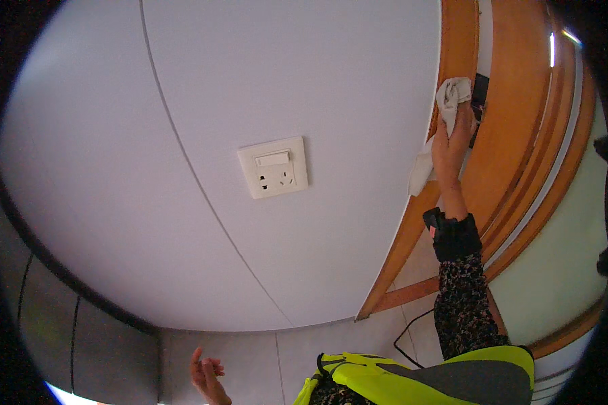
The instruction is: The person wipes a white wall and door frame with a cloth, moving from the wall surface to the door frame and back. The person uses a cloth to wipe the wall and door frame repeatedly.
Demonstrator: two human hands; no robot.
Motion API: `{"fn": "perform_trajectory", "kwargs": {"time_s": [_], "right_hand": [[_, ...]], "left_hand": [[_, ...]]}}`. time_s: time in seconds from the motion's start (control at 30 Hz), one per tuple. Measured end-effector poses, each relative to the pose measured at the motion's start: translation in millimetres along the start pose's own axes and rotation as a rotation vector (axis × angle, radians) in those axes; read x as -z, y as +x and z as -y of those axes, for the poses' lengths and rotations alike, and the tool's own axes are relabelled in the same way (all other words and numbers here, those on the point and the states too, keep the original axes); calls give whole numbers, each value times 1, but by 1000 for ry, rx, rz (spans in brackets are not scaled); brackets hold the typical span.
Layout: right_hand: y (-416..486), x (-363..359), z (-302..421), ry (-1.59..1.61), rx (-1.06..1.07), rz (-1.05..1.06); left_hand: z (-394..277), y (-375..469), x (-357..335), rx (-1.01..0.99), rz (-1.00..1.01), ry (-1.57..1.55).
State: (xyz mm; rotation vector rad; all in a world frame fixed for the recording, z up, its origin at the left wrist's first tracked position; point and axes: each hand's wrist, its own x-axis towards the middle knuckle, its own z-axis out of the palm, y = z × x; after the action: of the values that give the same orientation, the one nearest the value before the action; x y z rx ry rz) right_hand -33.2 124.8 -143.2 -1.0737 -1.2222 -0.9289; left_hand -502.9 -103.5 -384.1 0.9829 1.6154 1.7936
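My right hand [451,147] grips a bunched white cloth [453,93] and holds it against the orange-brown wooden door frame [458,35]. Part of a white piece [421,169], perhaps more cloth, shows beside the wrist over the frame's edge. Behind the fingers, a dark metal part [480,91] sits in the gap between frame and wooden door [511,101]; the hand partly hides it. Low in the view, my left hand [209,377] hangs in front of the floor, fingers partly curled and apart, with nothing in it.
A white wall plate [273,167] with a switch and socket is mounted on the pale wall panel [359,101]. Frosted glass [552,273] fills part of the door. A black cable [403,334] lies on the tiled floor [223,359]. Dark grey panels [116,344] stand at lower left.
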Motion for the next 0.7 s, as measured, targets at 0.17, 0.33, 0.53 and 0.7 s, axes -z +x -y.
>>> {"fn": "perform_trajectory", "kwargs": {"time_s": [0.17,0.33,0.53,0.7], "right_hand": [[-49,-1,1,-38,-57,124],[-101,4,-2,-35,-64,248],[-116,10,-4,-77,54,314],[-81,8,-7,-92,78,305]], "left_hand": [[11,1,-5,34,-26,-48],[20,6,-12,35,34,-83],[22,10,-19,-3,45,-68],[22,5,-16,16,143,-149]]}}
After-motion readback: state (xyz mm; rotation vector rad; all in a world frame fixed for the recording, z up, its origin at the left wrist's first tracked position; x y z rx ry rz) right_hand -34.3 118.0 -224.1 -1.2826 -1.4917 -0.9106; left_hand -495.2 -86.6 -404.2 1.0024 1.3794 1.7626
